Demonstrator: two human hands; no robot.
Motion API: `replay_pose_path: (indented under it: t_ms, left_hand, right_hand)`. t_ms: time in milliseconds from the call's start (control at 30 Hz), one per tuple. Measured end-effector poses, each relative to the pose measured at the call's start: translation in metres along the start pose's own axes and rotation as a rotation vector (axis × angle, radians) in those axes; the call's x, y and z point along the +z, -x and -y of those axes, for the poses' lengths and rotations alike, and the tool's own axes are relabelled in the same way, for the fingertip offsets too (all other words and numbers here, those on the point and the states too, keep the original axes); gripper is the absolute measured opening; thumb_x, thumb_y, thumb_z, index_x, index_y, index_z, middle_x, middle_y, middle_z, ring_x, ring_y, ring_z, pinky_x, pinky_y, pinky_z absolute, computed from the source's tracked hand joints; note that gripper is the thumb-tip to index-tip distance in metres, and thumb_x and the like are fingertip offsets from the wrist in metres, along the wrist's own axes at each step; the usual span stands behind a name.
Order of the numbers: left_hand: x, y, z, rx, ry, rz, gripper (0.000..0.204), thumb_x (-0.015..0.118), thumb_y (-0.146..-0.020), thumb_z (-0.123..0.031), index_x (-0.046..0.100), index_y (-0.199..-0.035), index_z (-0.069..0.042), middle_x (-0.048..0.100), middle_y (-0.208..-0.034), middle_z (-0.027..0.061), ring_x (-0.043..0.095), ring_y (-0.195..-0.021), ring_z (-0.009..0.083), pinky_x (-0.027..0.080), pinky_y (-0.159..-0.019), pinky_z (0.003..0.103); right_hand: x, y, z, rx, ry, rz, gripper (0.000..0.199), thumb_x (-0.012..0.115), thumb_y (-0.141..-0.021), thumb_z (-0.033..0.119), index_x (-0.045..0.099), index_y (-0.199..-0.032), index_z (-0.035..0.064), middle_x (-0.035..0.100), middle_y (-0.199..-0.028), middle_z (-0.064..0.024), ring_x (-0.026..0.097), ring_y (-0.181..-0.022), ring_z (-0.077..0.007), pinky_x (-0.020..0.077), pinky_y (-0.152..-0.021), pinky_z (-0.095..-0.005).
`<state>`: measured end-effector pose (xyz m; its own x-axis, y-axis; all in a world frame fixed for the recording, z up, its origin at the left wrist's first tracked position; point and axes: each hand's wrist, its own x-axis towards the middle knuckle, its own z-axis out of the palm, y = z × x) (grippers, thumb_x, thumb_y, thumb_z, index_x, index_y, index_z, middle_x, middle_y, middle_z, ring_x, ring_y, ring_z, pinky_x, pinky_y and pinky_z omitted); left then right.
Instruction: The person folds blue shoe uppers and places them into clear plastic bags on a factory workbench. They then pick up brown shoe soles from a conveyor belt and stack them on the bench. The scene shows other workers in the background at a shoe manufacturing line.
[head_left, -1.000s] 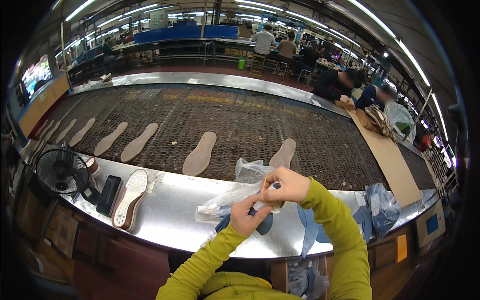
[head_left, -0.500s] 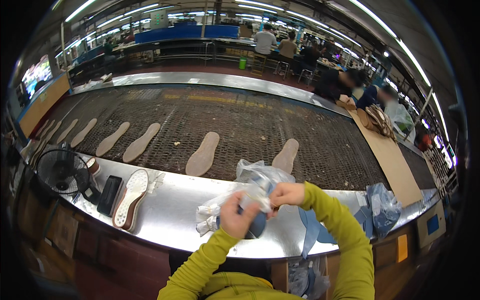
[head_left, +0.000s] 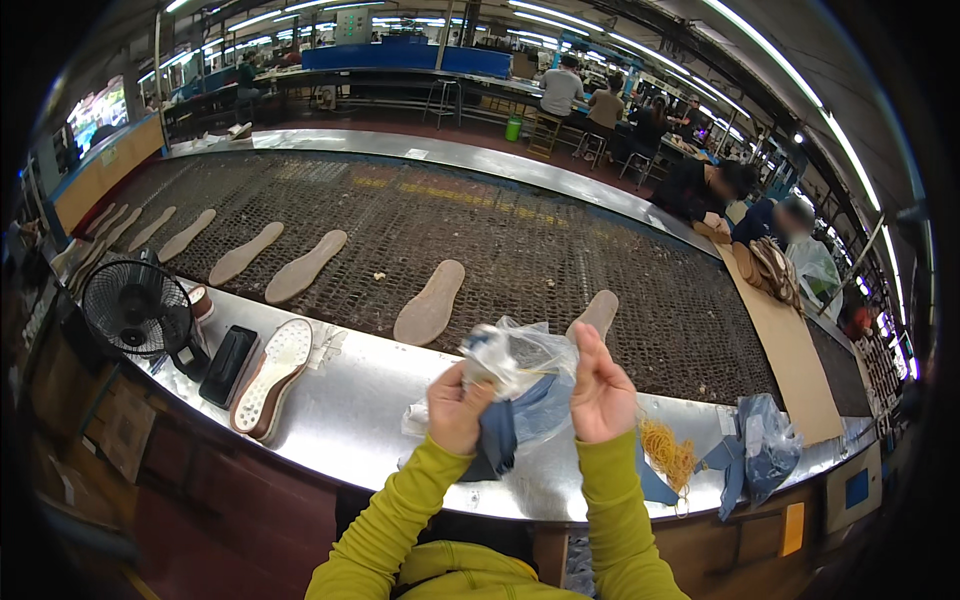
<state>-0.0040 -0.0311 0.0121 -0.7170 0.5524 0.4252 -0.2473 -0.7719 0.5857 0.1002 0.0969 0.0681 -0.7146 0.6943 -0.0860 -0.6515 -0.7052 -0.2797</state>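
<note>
My left hand point(head_left: 458, 408) is closed around a bundle of blue and white material point(head_left: 490, 370), its pale end pointing up and blue flaps point(head_left: 497, 440) hanging below. The exact kind of pieces cannot be made out. A crumpled clear plastic bag point(head_left: 545, 352) lies behind the bundle, between my hands. To the right, my right hand point(head_left: 603, 395) is raised with its fingers stretched upward, and I see nothing held in it. A tangle of yellow rubber bands point(head_left: 668, 455) sits on the metal ledge beside my right wrist.
Shoe insoles point(head_left: 430, 303) lie in a row on the mesh conveyor point(head_left: 520, 260). A fan point(head_left: 137, 308), a black block point(head_left: 229, 367) and a shoe sole point(head_left: 272, 380) stand at left. Bagged blue pieces point(head_left: 767, 440) and a cardboard strip point(head_left: 785, 350) are at right. Co-workers sit beyond.
My right hand has left the bundle, moved right and opened upward. The bundle has tipped up in my left hand. The rubber bands have come into sight as my right arm shifted.
</note>
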Motion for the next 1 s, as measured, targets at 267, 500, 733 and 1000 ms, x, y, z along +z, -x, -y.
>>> replay_pose_path:
  t_ms: [267, 500, 733, 1000]
  left_hand:
    - [-0.004, -0.006, -0.007, -0.362, -0.387, 0.464, 0.028, 0.062, -0.087, -0.015, 0.063, -0.109, 0.002, 0.067, -0.095, 0.0106, 0.063, -0.083, 0.0172, 0.049, -0.078, 0.029]
    - [0.004, -0.007, 0.017, -0.247, -0.681, 0.426, 0.029, 0.068, -0.081, -0.018, 0.064, -0.103, 0.001, 0.069, -0.088, 0.0104, 0.061, -0.081, 0.0120, 0.049, -0.073, 0.029]
    - [0.000, -0.008, 0.006, -0.265, -0.015, -0.065, 0.027, 0.059, -0.092, -0.020, 0.059, -0.108, 0.002, 0.065, -0.084, 0.0068, 0.062, -0.071, 0.0103, 0.052, -0.066, 0.023]
    - [0.014, -0.004, -0.001, -0.296, -0.473, 0.478, 0.026, 0.062, -0.089, -0.016, 0.062, -0.106, 0.003, 0.067, -0.091, 0.0062, 0.059, -0.082, 0.0085, 0.047, -0.074, 0.023]
  right_hand:
    - [0.031, 0.005, 0.002, -0.010, 1.026, 1.007, 0.079, 0.078, -0.073, 0.025, 0.037, -0.133, -0.0069, 0.054, -0.123, -0.0228, 0.059, -0.107, -0.0266, 0.0476, -0.089, -0.0335]
    - [0.055, 0.035, 0.012, -0.404, 2.024, 1.235, 0.022, 0.076, -0.072, 0.027, 0.068, -0.074, 0.0066, 0.064, -0.067, -0.0048, 0.062, -0.064, -0.0239, 0.0459, -0.076, -0.0360]
    - [-0.016, 0.026, 0.000, -0.194, 0.636, 0.666, 0.053, 0.059, -0.088, 0.040, 0.055, -0.119, -0.0026, 0.058, -0.119, -0.0233, 0.057, -0.113, -0.0324, 0.0332, -0.106, -0.0517]
    - [0.015, 0.021, 0.034, -0.204, 1.493, 0.702, 0.051, 0.073, -0.074, 0.015, 0.054, -0.116, -0.0054, 0.059, -0.115, -0.0173, 0.060, -0.099, -0.0210, 0.0466, -0.087, -0.0317]
